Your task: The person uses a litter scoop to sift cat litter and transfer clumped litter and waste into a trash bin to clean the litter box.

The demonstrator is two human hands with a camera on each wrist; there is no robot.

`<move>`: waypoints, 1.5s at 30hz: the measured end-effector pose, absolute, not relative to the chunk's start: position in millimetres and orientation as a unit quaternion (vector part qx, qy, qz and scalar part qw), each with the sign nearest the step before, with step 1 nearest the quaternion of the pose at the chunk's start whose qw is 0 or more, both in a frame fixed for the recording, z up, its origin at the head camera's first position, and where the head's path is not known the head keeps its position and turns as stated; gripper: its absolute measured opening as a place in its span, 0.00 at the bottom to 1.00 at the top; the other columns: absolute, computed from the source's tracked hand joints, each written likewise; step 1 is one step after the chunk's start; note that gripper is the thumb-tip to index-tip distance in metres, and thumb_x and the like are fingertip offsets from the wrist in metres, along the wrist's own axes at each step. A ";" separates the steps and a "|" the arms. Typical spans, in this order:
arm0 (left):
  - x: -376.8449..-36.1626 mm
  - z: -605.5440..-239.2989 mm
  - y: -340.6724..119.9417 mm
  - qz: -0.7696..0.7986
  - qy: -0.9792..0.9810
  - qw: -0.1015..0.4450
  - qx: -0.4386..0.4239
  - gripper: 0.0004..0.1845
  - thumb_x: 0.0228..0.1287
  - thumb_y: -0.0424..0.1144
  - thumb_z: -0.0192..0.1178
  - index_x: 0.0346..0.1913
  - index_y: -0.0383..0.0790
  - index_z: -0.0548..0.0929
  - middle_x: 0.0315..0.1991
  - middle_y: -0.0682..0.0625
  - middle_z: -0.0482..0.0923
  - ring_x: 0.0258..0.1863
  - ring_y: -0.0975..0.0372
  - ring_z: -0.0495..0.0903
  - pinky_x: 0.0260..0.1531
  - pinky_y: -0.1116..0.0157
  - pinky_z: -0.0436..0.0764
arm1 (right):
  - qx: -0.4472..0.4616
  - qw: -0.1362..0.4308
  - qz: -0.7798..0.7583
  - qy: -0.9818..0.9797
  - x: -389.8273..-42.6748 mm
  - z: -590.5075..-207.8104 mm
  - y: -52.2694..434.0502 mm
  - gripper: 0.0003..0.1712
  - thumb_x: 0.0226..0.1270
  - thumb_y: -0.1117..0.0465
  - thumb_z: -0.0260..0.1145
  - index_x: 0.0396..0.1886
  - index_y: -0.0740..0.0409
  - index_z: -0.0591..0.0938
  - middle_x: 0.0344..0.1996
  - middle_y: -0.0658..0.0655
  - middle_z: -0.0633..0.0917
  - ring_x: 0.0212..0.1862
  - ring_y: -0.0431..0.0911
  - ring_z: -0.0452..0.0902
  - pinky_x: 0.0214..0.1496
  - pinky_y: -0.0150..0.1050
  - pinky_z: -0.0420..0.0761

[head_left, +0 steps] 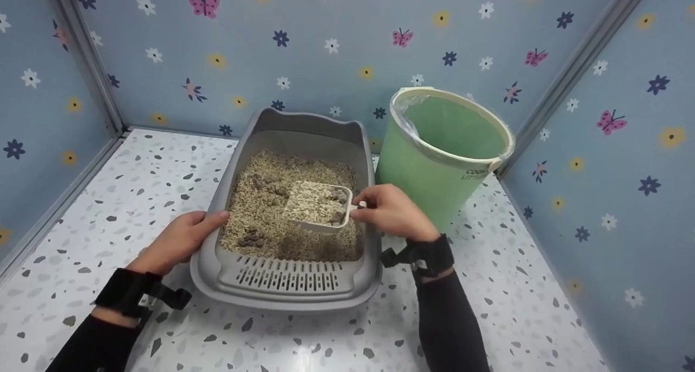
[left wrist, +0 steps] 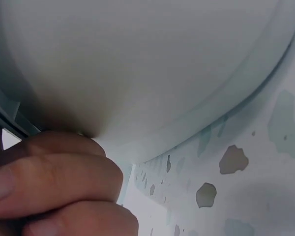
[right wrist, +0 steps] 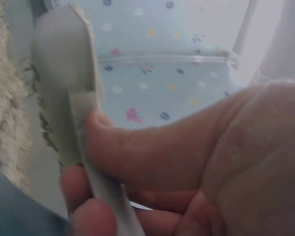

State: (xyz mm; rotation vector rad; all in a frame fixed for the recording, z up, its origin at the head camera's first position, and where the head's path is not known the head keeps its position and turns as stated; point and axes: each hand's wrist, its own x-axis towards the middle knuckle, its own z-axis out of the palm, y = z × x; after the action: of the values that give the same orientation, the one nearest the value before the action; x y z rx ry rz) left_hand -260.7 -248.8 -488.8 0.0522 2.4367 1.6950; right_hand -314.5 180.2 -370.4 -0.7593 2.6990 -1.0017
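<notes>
A grey litter box (head_left: 288, 300) with a slotted front ledge stands on the speckled surface, partly filled with tan litter (head_left: 258, 206). My left hand (head_left: 179, 240) grips its left rim, thumb on top; the left wrist view shows curled fingers (left wrist: 64, 177) against the outer wall. In my right hand (head_left: 396, 214) is the handle of a pale litter scoop (head_left: 320, 228), held above the litter near the box's right side. Pale litter and a few darker clumps (head_left: 339, 218) lie in the scoop. The right wrist view shows the thumb (right wrist: 137, 152) along the handle.
To the box's right, close to it, stands a green bin (head_left: 429, 182) with a cream rim and a clear liner. Dark clumps (head_left: 251, 238) lie in the litter at front left. Flower-patterned blue panels (head_left: 326, 62) enclose the back and both sides.
</notes>
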 end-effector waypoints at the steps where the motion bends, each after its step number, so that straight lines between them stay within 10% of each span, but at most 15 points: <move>1: -260.6 -488.8 -248.9 0.569 0.818 0.086 0.018 0.35 0.86 0.67 0.54 0.51 0.30 0.78 0.26 0.51 0.79 0.17 0.67 0.69 0.16 0.69 0.70 | -0.258 0.082 -0.334 0.903 -315.2 -370.1 178.9 0.10 0.75 0.55 0.77 0.49 0.54 0.93 0.32 0.49 0.88 0.31 0.43 0.80 0.38 0.41 0.83; 45: -265.5 -484.7 -249.9 0.567 0.818 0.092 0.025 0.35 0.85 0.67 0.54 0.50 0.31 0.78 0.27 0.51 0.78 0.17 0.68 0.68 0.17 0.69 0.70 | -0.259 0.060 -0.321 0.909 -305.4 -354.1 192.7 0.08 0.72 0.58 0.79 0.47 0.54 0.95 0.30 0.48 0.89 0.31 0.44 0.81 0.37 0.40 0.83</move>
State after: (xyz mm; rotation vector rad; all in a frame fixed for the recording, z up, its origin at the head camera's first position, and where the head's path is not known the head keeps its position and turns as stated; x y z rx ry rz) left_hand -265.5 -249.9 -484.7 0.0749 2.4303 1.6845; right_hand -305.4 192.7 -354.1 -0.7829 2.7508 -0.9729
